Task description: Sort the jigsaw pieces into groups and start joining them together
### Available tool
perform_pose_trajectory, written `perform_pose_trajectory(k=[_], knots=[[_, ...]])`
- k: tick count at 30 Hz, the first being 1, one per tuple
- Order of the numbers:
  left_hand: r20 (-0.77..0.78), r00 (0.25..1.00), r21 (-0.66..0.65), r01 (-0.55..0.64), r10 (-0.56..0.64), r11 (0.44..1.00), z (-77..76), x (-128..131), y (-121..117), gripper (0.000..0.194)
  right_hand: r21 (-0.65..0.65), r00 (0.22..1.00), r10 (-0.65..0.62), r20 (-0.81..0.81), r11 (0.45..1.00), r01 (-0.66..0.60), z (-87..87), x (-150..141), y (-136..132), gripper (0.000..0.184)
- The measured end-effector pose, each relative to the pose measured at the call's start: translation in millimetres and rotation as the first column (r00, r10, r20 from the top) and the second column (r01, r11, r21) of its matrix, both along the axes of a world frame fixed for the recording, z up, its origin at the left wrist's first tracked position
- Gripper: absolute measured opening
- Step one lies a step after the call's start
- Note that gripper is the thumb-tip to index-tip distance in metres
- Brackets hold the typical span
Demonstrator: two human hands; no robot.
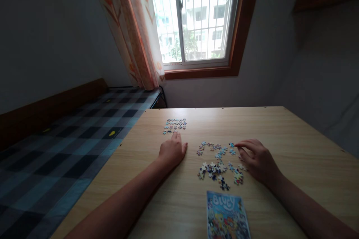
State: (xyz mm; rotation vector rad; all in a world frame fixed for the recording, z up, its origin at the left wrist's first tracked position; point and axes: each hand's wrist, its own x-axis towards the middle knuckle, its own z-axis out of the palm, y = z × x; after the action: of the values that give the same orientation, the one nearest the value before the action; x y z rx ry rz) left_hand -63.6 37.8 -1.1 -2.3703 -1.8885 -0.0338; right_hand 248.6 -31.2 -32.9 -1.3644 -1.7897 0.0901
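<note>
My left hand (173, 149) lies on the table with its fingers stretched forward and its thumb apart. Its fingertips touch the lower edge of a block of puzzle pieces (176, 122) laid in neat rows. To the right, my right hand (256, 158) has thumb and index finger close together at a blue puzzle piece (231, 145), just above another blue piece (232, 152). Loose puzzle pieces form a curved scatter (221, 152) between the hands. Closer to me is a denser pile of pieces (213, 169), with a colourful cluster (238, 176) beside it.
A picture card reading "Bluey" (228, 214) lies at the near side of the wooden table (303, 164). Left of the table stands a bed with a checked cover (81, 164). Behind are a patterned curtain (131, 26) and a barred window (206, 18).
</note>
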Motion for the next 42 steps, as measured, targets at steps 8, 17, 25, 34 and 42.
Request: perform_pose_trajectory(k=[8,17,25,34,42], knots=[[0.268,0.883,0.113,0.367,-0.385,0.923,13.8,2,-15,0.031,0.020,1.000,0.009,0.011,1.000,-0.009,7.6,-2,-1,0.017],[0.460,0.641,0.023,0.684,-0.615,0.730,9.7,12,-33,0.031,0.120,0.960,0.170,0.222,0.972,-0.200,16.4,-26,-14,0.019],[0.449,0.650,0.003,0.686,-0.614,0.728,7.3,16,-30,0.025,-0.026,0.899,0.235,0.371,0.970,-0.242,15.9,-60,-29,0.025],[0.703,0.581,-0.028,0.598,-0.409,0.801,3.8,12,-14,0.015,-0.037,0.900,0.266,0.347,0.962,-0.270,10.1,-59,-25,0.018],[0.434,0.643,0.133,0.647,-0.631,0.751,5.1,9,-22,0.020,0.159,0.944,0.232,0.235,0.949,-0.273,19.9,-53,-24,0.014]])
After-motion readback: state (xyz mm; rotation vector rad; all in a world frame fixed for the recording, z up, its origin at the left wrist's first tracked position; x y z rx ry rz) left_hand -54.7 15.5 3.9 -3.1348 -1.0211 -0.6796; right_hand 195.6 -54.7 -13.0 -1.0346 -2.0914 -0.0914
